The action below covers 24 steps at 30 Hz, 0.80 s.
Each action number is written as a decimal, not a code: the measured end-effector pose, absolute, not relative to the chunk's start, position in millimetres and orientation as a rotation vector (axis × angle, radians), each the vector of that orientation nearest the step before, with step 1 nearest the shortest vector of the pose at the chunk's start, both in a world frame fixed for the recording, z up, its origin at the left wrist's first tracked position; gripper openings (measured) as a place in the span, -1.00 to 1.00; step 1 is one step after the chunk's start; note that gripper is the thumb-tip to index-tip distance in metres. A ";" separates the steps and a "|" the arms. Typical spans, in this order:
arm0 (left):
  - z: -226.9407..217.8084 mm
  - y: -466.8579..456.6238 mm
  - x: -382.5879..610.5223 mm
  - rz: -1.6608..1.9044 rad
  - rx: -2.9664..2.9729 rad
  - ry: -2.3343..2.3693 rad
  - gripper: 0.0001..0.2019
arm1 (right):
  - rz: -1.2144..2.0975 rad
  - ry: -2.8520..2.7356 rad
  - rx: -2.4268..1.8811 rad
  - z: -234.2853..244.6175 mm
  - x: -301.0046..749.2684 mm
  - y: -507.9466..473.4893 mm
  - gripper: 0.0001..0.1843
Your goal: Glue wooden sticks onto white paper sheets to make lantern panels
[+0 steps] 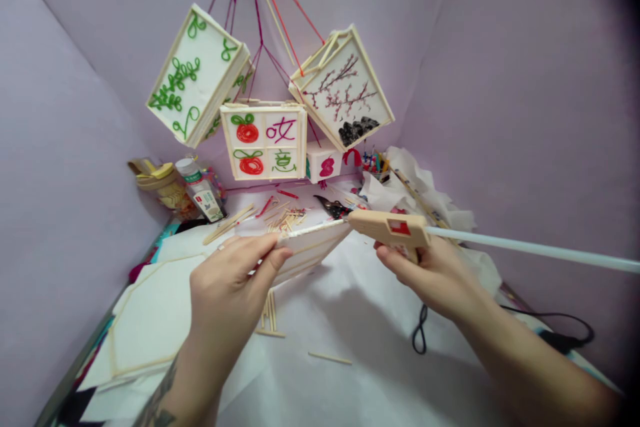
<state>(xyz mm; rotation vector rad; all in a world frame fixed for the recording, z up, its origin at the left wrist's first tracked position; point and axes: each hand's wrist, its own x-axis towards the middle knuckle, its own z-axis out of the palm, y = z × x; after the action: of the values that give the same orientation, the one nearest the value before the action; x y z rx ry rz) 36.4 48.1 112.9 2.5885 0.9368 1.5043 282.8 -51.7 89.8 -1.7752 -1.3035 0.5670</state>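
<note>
while left hand (225,283) pinches the panel (313,250), right hand (433,275) — fingers curled — grips glue gun (393,228).

Bare forearms, with a dark tattoo (159,400) behind the left hand (227,287).

**Glue gun meets framed panel**

We see a beige glue gun (395,229) held level in our right hand (433,275), nozzle pointing left, with a long pale glue stick (530,249) jutting from its back. The tip sits at the top edge of a white panel (313,252) framed in thin wooden sticks. The panel is tilted and pinched by our left hand (227,283) above the surface (360,320).
</note>
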 end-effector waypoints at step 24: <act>113.8 47.4 36.4 1.493 2.587 0.952 -0.93 | 0.572 -1.269 -1.747 86.2 284.4 -50.8 -0.73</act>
<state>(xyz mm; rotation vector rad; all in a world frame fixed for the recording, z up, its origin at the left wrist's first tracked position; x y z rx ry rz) 36.4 47.4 113.8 2.5868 0.9520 1.4927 284.4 -50.8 86.2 -1.7474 -1.2693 0.5723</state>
